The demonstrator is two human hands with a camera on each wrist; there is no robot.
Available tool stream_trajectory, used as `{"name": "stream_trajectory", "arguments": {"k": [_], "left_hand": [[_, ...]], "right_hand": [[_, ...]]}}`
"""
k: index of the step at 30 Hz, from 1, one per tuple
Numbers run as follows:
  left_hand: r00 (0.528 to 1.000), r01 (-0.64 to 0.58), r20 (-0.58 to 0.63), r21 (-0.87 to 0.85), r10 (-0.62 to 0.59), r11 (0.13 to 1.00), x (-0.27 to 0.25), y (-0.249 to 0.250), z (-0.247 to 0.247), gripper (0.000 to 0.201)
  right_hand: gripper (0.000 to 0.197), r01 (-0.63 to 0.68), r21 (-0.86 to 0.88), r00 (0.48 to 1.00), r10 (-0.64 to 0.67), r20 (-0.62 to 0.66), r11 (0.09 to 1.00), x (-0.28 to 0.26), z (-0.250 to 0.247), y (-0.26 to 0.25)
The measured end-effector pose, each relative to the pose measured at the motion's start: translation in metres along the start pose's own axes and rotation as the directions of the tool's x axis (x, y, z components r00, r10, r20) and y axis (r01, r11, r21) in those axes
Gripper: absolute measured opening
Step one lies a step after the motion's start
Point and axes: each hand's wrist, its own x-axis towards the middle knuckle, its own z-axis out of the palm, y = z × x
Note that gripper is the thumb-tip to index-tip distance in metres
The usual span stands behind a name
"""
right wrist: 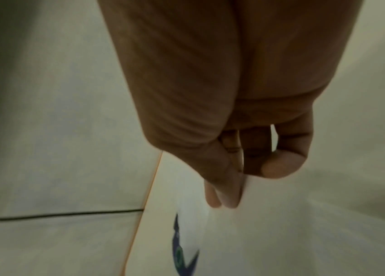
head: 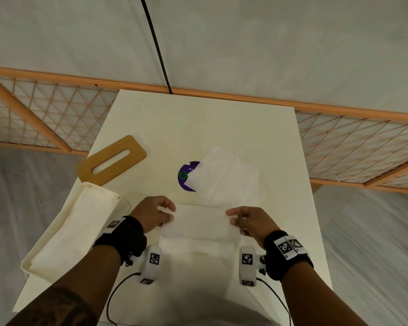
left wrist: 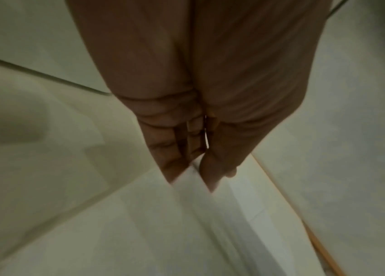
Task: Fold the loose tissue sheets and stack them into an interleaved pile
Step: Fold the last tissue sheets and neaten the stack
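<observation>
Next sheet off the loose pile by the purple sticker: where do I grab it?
Judging by its pose, pinch the top sheet of the loose tissue pile at its near corners, coming from the near side: its edges lie free. Both the left hand and right hand currently pinch the folded sheet.

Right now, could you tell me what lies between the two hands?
In the head view, the tissue sheet spans from the left hand to the right hand, each pinching one end.

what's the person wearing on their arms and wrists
Both forearms are bare, without sleeves. Each wrist has a black band with white square-code tags, and under it a white camera unit bearing another code tag, trailing a black cable. The left forearm shows a dark tattoo.
</observation>
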Motion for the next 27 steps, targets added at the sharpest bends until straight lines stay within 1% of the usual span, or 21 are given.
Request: {"name": "stream_trajectory", "arguments": {"k": [4,6,9,12,15,17,20,22,23,25,27], "left_hand": [[1.000,-0.020,-0.008,0.218,0.023,0.976,0.000,-0.016,0.011,0.019],[0.999,-0.014,-0.025,0.302,0.023,0.953,0.002,-0.022,0.014,0.022],[0.999,-0.010,-0.041,0.371,0.027,0.929,0.004,-0.026,0.018,0.024],[0.999,-0.014,-0.042,0.399,0.034,0.917,0.006,-0.030,0.021,0.026],[0.999,-0.014,-0.042,0.417,0.035,0.909,0.007,-0.032,0.022,0.023],[0.999,-0.015,-0.034,0.428,0.033,0.904,0.010,-0.032,0.022,0.022],[0.999,-0.025,-0.013,0.464,0.035,0.886,0.014,-0.032,0.023,0.023],[1.000,-0.027,-0.001,0.480,0.031,0.877,0.017,-0.032,0.023,0.024],[1.000,-0.029,0.005,0.490,0.030,0.871,0.018,-0.032,0.024,0.024],[0.999,-0.032,0.016,0.512,0.027,0.859,0.020,-0.031,0.024,0.024],[0.999,-0.040,0.034,0.532,0.026,0.846,0.022,-0.031,0.024,0.025]], "right_hand": [[0.023,0.066,-0.277,0.995,-0.083,-0.052,0.959,0.004,0.006,0.013],[0.023,0.068,-0.365,0.992,-0.101,-0.070,0.928,0.006,0.012,0.016],[0.023,0.063,-0.463,0.990,-0.113,-0.083,0.884,0.009,0.021,0.018],[0.023,0.056,-0.509,0.988,-0.122,-0.098,0.859,0.012,0.027,0.020],[0.023,0.053,-0.516,0.986,-0.125,-0.107,0.855,0.014,0.027,0.019],[0.022,0.038,-0.514,0.991,-0.099,-0.092,0.857,0.016,0.023,0.018],[0.020,-0.016,-0.535,0.999,-0.009,-0.044,0.844,0.017,0.010,0.008],[0.024,-0.042,-0.556,0.997,0.003,-0.071,0.830,0.020,-0.001,-0.006],[0.025,-0.040,-0.562,0.995,-0.019,-0.100,0.826,0.025,-0.005,-0.016],[0.018,-0.016,-0.592,0.982,-0.099,-0.160,0.806,0.043,-0.014,-0.040],[0.015,0.016,-0.646,0.952,-0.210,-0.224,0.763,0.068,-0.020,-0.067]]}}
